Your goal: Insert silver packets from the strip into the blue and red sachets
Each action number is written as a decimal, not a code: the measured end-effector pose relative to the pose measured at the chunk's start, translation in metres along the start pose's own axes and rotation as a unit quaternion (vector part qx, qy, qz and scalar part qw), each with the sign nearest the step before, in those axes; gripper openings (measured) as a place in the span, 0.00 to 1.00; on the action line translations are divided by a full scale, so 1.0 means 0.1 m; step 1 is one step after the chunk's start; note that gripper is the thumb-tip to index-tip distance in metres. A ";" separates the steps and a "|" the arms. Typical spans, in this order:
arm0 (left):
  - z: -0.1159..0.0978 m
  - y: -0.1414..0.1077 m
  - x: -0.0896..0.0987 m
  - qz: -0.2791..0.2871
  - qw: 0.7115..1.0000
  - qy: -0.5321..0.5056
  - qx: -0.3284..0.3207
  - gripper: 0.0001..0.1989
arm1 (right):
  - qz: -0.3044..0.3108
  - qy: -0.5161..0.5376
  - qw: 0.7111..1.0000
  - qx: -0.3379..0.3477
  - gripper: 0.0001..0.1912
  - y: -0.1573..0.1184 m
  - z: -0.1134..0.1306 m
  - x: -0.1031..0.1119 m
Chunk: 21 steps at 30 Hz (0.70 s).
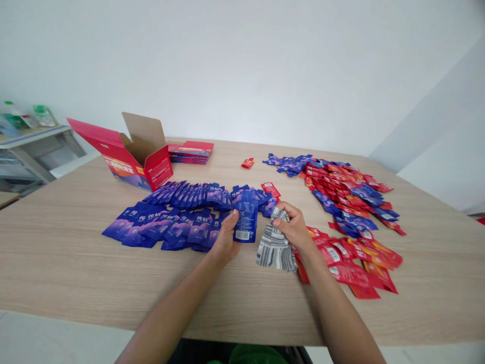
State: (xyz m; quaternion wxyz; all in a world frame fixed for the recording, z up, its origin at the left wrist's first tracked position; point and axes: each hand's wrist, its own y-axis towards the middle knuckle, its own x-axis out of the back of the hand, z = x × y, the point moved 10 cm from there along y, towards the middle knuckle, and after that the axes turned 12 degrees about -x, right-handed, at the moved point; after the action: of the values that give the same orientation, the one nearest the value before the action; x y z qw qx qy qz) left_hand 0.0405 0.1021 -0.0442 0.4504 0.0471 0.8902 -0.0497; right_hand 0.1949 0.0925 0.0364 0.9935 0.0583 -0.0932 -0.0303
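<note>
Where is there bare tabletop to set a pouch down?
Bare table shows left of fanned blue pouches, between the flat stack and lone red packet, and near the front edge between left forearm and right forearm. Crowded: beyond the left hand; right of the right hand, with red pouches and a mixed heap.

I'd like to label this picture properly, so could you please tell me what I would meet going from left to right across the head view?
Green-capped bottle, open red box, flat red-topped stack, left hand, held blue packet, striped cloth, nearer spread of red packets.
</note>
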 end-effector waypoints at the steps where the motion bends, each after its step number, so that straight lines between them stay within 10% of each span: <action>1: 0.01 0.00 -0.01 0.006 1.000 0.003 0.007 0.17 | 0.021 -0.013 1.000 -0.003 0.29 -0.01 0.01 -0.08; 10: -0.02 0.04 0.02 -0.006 0.999 -0.028 0.024 0.19 | 0.120 -0.105 0.987 -0.038 0.24 -0.03 -0.04 -0.28; 21: -0.01 0.03 -0.09 0.036 0.997 -0.066 0.036 0.25 | 0.138 -0.177 0.967 0.121 0.19 -0.21 0.11 -0.66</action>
State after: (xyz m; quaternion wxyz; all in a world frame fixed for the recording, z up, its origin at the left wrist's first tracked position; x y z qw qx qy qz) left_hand 0.0457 0.1049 -0.0364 0.5075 0.0919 0.8540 -0.0688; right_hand 0.1272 0.0749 0.0325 0.9411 0.1586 -0.2782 0.1089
